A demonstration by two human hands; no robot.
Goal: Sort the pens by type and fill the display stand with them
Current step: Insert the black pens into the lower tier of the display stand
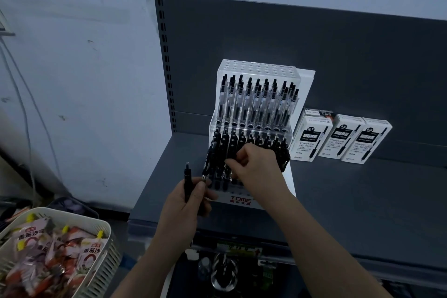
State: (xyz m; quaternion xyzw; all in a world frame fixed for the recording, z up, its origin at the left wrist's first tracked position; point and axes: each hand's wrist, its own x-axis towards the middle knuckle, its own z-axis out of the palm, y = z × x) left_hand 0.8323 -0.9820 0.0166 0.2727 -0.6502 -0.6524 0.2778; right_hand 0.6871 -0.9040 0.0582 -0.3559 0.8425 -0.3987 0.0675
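Three white pen boxes (pixel 338 138) stand on the grey shelf (pixel 362 201), off to the right of the right hand (pixel 254 167). A cream basket (pixel 101 232) of sauce sachets (pixel 48 249) sits below and left of the left hand (pixel 186 203). That hand grips two black pens (pixel 187 181) upright, just before the display stand (pixel 258 68). The right hand's curled fingers dip among the lower-tier black pens (pixel 232 143), hiding whether they pinch one. Beyond its knuckles, clear-barrelled pens (pixel 256 101) with black tops fill the upper tier.
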